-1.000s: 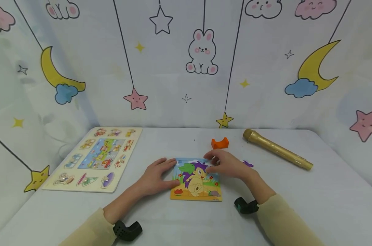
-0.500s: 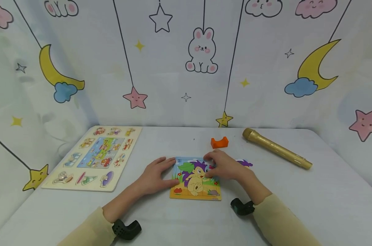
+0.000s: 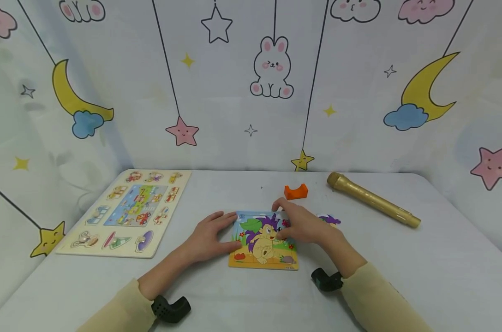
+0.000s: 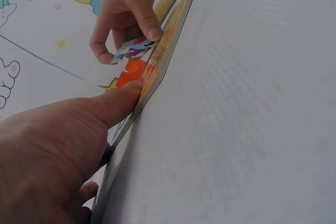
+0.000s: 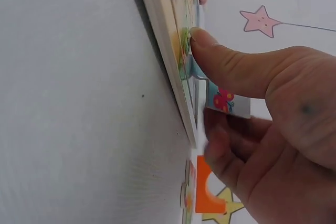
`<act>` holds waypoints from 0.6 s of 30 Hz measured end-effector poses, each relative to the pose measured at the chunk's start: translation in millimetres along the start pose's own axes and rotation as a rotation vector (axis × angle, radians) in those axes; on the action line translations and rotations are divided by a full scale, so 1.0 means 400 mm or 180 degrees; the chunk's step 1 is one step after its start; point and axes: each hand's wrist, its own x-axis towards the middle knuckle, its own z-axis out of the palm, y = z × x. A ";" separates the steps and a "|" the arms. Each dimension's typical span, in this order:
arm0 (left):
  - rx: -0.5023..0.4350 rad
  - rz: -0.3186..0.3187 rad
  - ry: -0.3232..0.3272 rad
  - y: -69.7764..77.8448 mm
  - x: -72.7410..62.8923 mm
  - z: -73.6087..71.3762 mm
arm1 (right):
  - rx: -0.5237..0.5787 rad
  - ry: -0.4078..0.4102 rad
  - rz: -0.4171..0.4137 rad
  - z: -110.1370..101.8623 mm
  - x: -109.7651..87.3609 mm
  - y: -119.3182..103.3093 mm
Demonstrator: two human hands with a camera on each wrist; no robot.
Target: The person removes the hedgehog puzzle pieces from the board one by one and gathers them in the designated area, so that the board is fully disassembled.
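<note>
A small jigsaw puzzle with a purple-haired hedgehog picture lies flat on the table. My left hand rests at its left side, thumb on the surface and fingers extended along the edge. Over the puzzle's upper right, my right hand pinches a puzzle piece between thumb and fingers. A pink butterfly shows on that piece in the right wrist view; it stands tilted up from the board. Seen from the left wrist, the held piece touches or nearly touches the puzzle; I cannot tell which.
Partly behind the right wrist lies a loose purple puzzle piece. An orange curved block sits beyond the puzzle. A gold microphone lies at back right, and a wooden knob puzzle board at left.
My right hand has shifted slightly left with the puzzle piece, uncovering more of the loose purple piece. Its index finger has lifted a little. The left hand stays in place.
</note>
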 end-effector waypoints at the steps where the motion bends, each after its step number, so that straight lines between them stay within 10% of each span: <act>1: 0.0002 0.0002 -0.0001 0.000 0.000 0.000 | 0.0022 -0.0013 -0.0004 -0.001 -0.001 -0.001; 18: 0.0027 0.0010 0.0006 -0.001 0.001 0.001 | 0.0373 0.0108 -0.0249 -0.050 -0.012 0.039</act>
